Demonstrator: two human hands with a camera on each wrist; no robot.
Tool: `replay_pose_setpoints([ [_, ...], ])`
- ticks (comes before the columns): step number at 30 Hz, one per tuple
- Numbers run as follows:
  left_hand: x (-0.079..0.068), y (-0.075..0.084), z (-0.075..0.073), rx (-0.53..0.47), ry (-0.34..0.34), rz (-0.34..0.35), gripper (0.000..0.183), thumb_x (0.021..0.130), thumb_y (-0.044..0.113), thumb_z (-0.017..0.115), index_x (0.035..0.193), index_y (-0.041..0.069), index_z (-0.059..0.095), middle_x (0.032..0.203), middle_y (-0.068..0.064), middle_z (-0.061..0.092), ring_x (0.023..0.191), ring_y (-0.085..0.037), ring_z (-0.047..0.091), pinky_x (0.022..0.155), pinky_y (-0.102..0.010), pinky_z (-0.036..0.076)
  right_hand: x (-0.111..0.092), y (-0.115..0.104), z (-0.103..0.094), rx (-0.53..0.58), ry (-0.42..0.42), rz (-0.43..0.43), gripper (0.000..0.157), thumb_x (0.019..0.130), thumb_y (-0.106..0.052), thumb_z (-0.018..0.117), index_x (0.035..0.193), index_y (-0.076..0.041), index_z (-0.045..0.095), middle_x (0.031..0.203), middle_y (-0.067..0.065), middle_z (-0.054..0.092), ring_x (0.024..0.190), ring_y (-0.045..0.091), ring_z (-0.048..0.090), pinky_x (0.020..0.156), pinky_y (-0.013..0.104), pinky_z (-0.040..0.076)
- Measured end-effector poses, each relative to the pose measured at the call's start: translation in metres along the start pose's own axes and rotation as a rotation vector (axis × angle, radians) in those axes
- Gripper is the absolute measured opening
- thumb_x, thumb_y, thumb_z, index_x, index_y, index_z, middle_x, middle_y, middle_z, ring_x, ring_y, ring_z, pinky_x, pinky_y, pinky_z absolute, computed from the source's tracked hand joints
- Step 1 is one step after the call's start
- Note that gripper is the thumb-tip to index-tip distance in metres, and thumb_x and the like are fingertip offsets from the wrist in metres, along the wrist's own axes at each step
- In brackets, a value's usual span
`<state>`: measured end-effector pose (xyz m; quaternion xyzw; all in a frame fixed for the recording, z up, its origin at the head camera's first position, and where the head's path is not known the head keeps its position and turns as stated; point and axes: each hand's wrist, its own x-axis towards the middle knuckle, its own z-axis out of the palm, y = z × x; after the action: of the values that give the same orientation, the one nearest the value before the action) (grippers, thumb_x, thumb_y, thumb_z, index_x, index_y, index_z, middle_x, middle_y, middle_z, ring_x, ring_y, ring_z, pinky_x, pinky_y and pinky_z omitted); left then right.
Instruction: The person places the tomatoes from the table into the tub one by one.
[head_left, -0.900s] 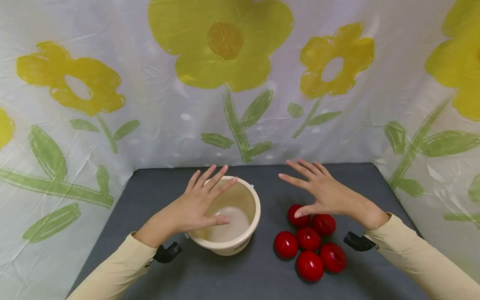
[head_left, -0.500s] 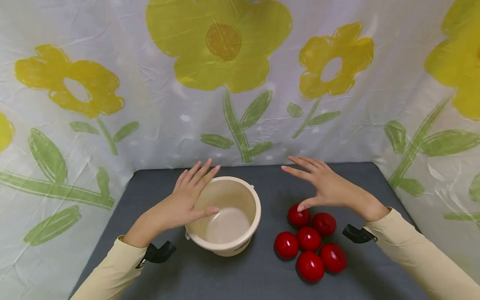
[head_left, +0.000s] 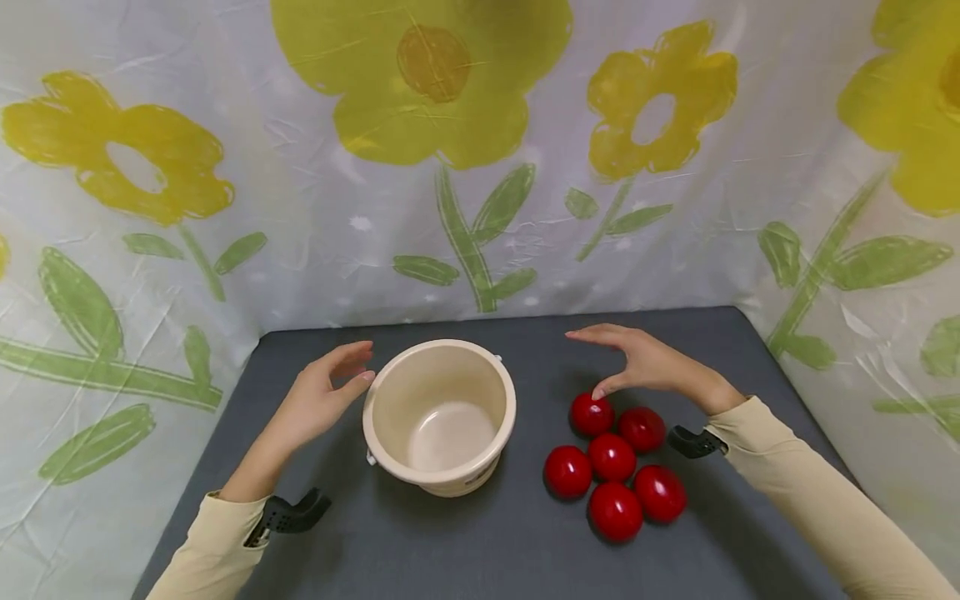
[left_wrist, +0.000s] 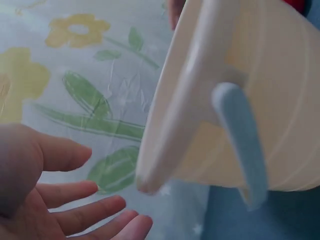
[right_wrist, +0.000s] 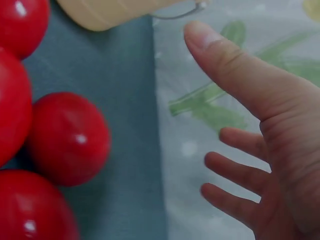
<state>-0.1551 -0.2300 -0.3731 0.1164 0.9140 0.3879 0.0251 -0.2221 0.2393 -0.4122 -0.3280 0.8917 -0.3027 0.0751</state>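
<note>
A cream plastic bucket stands upright on the dark cloth, its mouth facing up and nothing inside. Just left of its rim, my left hand is held with fingers loosely bent and a gap between fingertips and bucket. The left wrist view shows the bucket's side with a grey-blue handle hanging down. Several shiny red balls lie clustered to the bucket's right. My right hand hovers at their far side, holding nothing; in the head view its thumb tip overlaps the farthest red ball.
Dark grey cloth covers the table. A white curtain with yellow flowers closes off the back and both sides. A black wrist device sits at the left cuff, and another at the right.
My left hand has moved left, away from over the bucket, and its spread fingers have bent and turned toward the rim. The right hand's fingers have drawn together. Bucket and balls stay put.
</note>
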Motion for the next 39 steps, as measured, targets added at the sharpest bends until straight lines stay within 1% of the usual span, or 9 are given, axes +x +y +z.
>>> replay_pose_setpoints([
  [5, -0.006, -0.009, 0.004, -0.136, -0.033, -0.062, 0.050, 0.102, 0.023, 0.054, 0.146, 0.001, 0.043, 0.141, -0.027, 0.054, 0.125, -0.042, 0.058, 0.082, -0.039, 0.061, -0.002, 0.018, 0.016, 0.070, -0.054, 0.045, 0.083, 0.072, -0.035, 0.087, 0.145, -0.021, 0.050, 0.146, 0.005, 0.054, 0.123, 0.032, 0.056, 0.099, 0.056, 0.048],
  [11, -0.009, -0.017, 0.012, -0.235, -0.043, -0.122, 0.048, 0.102, 0.022, 0.054, 0.144, 0.000, 0.045, 0.134, -0.028, 0.057, 0.115, -0.038, 0.063, 0.075, -0.035, 0.062, -0.004, 0.030, 0.033, 0.121, -0.108, 0.071, 0.074, 0.075, -0.031, 0.085, 0.141, -0.014, 0.055, 0.140, 0.014, 0.058, 0.119, 0.038, 0.057, 0.096, 0.058, 0.048],
  [14, -0.010, -0.020, 0.016, -0.282, -0.053, -0.149, 0.048, 0.102, 0.021, 0.055, 0.144, 0.000, 0.046, 0.128, -0.028, 0.058, 0.102, -0.023, 0.067, 0.072, -0.032, 0.061, -0.004, 0.035, 0.038, 0.157, -0.134, 0.085, 0.072, 0.076, -0.028, 0.085, 0.140, -0.012, 0.056, 0.139, 0.015, 0.059, 0.120, 0.037, 0.057, 0.098, 0.056, 0.048],
  [17, -0.010, -0.023, 0.019, -0.326, -0.057, -0.166, 0.047, 0.102, 0.018, 0.055, 0.143, -0.001, 0.046, 0.123, -0.030, 0.059, 0.088, -0.009, 0.065, 0.067, -0.029, 0.060, -0.004, 0.039, 0.042, 0.184, -0.159, 0.091, 0.070, 0.076, -0.028, 0.085, 0.139, -0.011, 0.057, 0.137, 0.014, 0.061, 0.122, 0.036, 0.056, 0.098, 0.054, 0.049],
  [19, -0.010, -0.024, 0.021, -0.353, -0.051, -0.169, 0.045, 0.101, 0.015, 0.055, 0.142, -0.003, 0.046, 0.121, -0.031, 0.060, 0.081, -0.004, 0.064, 0.064, -0.028, 0.059, -0.005, 0.040, 0.044, 0.185, -0.168, 0.088, 0.069, 0.076, -0.029, 0.085, 0.137, -0.011, 0.059, 0.135, 0.014, 0.062, 0.123, 0.036, 0.057, 0.099, 0.054, 0.049],
  [23, -0.010, -0.026, 0.024, -0.382, -0.036, -0.170, 0.044, 0.101, 0.013, 0.056, 0.141, -0.003, 0.047, 0.120, -0.030, 0.060, 0.078, -0.003, 0.064, 0.062, -0.028, 0.059, -0.005, 0.043, 0.048, 0.175, -0.187, 0.088, 0.065, 0.077, -0.031, 0.085, 0.134, -0.012, 0.062, 0.132, 0.010, 0.064, 0.124, 0.033, 0.057, 0.103, 0.055, 0.046],
  [27, -0.009, -0.025, 0.025, -0.387, -0.030, -0.181, 0.044, 0.101, 0.015, 0.056, 0.142, -0.001, 0.048, 0.122, -0.030, 0.060, 0.078, -0.004, 0.064, 0.062, -0.029, 0.059, -0.005, 0.045, 0.050, 0.150, -0.200, 0.084, 0.062, 0.077, -0.033, 0.084, 0.132, -0.015, 0.064, 0.131, 0.005, 0.066, 0.122, 0.029, 0.059, 0.103, 0.050, 0.047],
  [33, -0.009, -0.023, 0.024, -0.399, -0.063, -0.206, 0.047, 0.101, 0.018, 0.055, 0.144, 0.001, 0.044, 0.123, -0.028, 0.057, 0.082, -0.006, 0.064, 0.065, -0.030, 0.060, -0.005, 0.047, 0.053, 0.143, -0.209, 0.081, 0.058, 0.077, -0.034, 0.084, 0.130, -0.017, 0.066, 0.128, 0.004, 0.067, 0.118, 0.025, 0.061, 0.100, 0.038, 0.049],
  [39, -0.009, -0.022, 0.024, -0.423, -0.085, -0.203, 0.050, 0.101, 0.014, 0.055, 0.145, -0.001, 0.040, 0.122, -0.028, 0.052, 0.080, -0.009, 0.067, 0.065, -0.031, 0.060, -0.004, 0.046, 0.053, 0.158, -0.215, 0.062, 0.053, 0.080, -0.033, 0.082, 0.127, -0.015, 0.068, 0.127, 0.005, 0.068, 0.115, 0.025, 0.063, 0.097, 0.034, 0.050],
])
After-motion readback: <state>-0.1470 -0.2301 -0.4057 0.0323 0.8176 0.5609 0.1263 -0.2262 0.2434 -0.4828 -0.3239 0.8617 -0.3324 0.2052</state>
